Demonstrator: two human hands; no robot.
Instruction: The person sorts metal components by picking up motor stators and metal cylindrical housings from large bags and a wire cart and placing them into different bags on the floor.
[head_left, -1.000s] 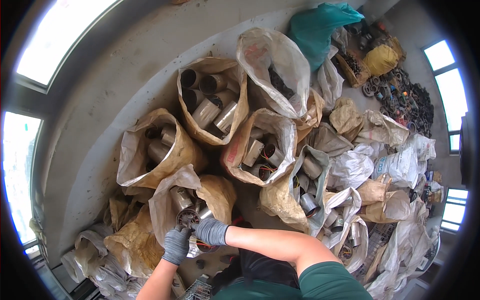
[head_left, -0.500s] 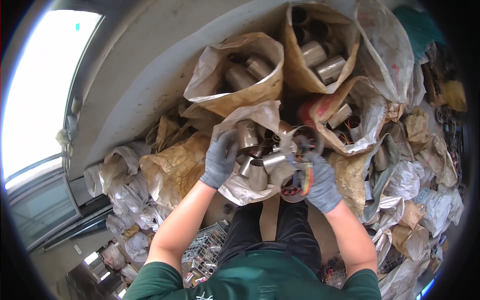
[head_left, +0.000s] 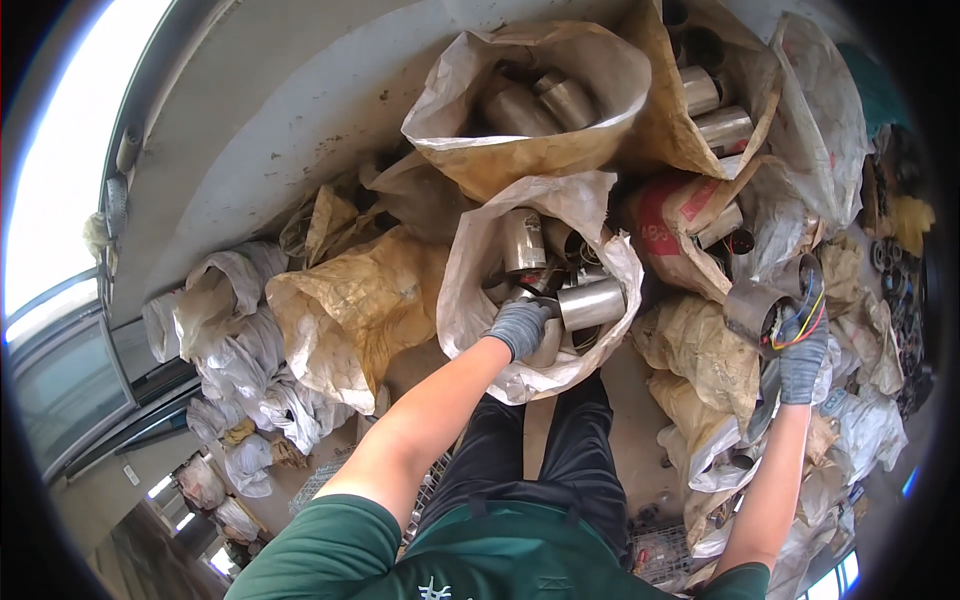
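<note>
My left hand (head_left: 520, 330), in a grey knit glove, reaches into an open white sack (head_left: 465, 250) in front of me. Its fingers are curled at the rim of a shiny metal cylinder (head_left: 545, 348), partly hidden by the glove. Other metal cylinders (head_left: 592, 303) lie around it in the sack. Out to the right, my gloved right hand (head_left: 803, 358) is closed on a wired metal cylinder (head_left: 752, 310) with red and yellow wires (head_left: 805, 325) hanging loose. A second hollow cylinder (head_left: 806, 268) shows just beyond those fingers; whether they grip it too I cannot tell.
Behind stand larger sacks (head_left: 540, 160) of metal cylinders, against a pale wall (head_left: 300, 120). A yellowed sack (head_left: 350, 300) slumps at the left, and a red-marked sack (head_left: 655, 225) stands right. Crumpled bags (head_left: 690, 350) crowd the right side. Wire baskets (head_left: 660, 555) sit low beside my legs.
My right hand has moved from over the white sack out to the right, carrying the wired cylinder. My left hand has gone from the sack's left rim down into it.
</note>
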